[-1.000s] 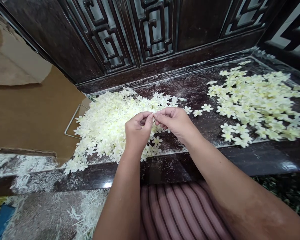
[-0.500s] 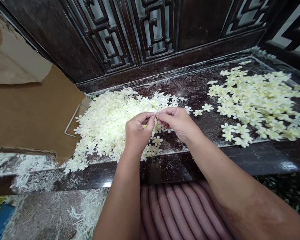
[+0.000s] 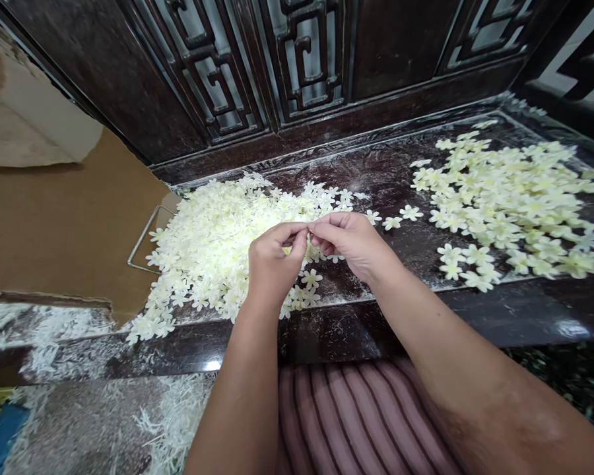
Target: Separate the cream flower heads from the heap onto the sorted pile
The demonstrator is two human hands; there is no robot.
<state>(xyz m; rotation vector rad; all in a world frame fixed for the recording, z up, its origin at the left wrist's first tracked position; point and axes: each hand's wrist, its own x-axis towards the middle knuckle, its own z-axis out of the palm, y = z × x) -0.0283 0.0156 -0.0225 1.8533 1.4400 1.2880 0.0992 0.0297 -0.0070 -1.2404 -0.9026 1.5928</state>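
My left hand [image 3: 278,254] and my right hand [image 3: 349,241] meet above the front of a dark wooden bench [image 3: 346,330]. Both are closed in a pinch, thumb against index finger, with the fingertips touching. Whatever lies between the fingertips is too small and covered to make out. Behind and to the left of my hands spreads a thick heap of white-yellow artificial flower heads [image 3: 218,231]. To the right lies a second, looser pile of similar flowers [image 3: 505,198]. A few single blossoms [image 3: 400,216] rest between the two piles, near my right hand.
A brown cardboard sheet [image 3: 64,231] stands at the left, with a bent metal wire handle [image 3: 143,241] by the heap. The carved wooden backrest [image 3: 386,59] rises behind. White shreds [image 3: 178,422] litter the floor, and a blue object [image 3: 2,435] lies at lower left.
Hardly anything differs. The fingertips have shifted very slightly against each other; the tiny pale spot between them is less visible now. Both piles look the same.
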